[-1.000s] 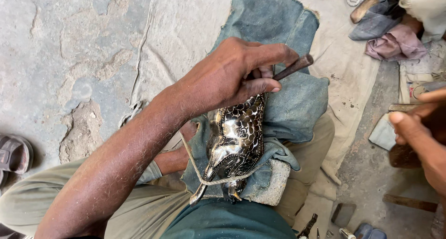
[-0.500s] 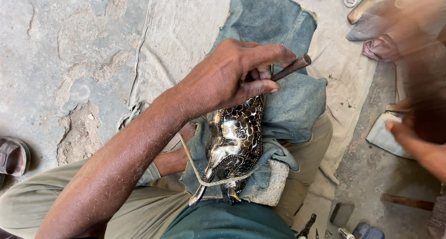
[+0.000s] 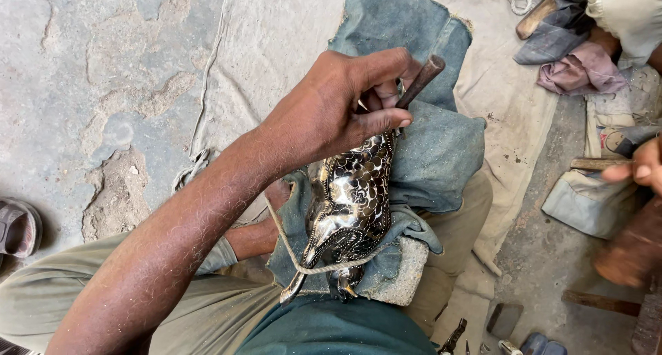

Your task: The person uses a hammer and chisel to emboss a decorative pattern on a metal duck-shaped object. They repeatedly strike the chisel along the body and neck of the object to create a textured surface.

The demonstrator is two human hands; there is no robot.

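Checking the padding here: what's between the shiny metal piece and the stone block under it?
In the head view, folded blue-grey cloth lies between the patterned metal piece and the stone block.

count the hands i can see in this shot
2 hands. The left hand is mid-frame, gripping a dark punch over the patterned metal piece. The right hand is at the right edge, partly cut off and blurred. Others may be hidden.

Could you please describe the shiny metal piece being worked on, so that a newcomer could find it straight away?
Start at the blue-grey cloth padding the person's lap. On it lies the metal bird figure, tied down by a thin cord, just below the left hand gripping a dark punch. It alone is polished and covered in scale-like engraving.
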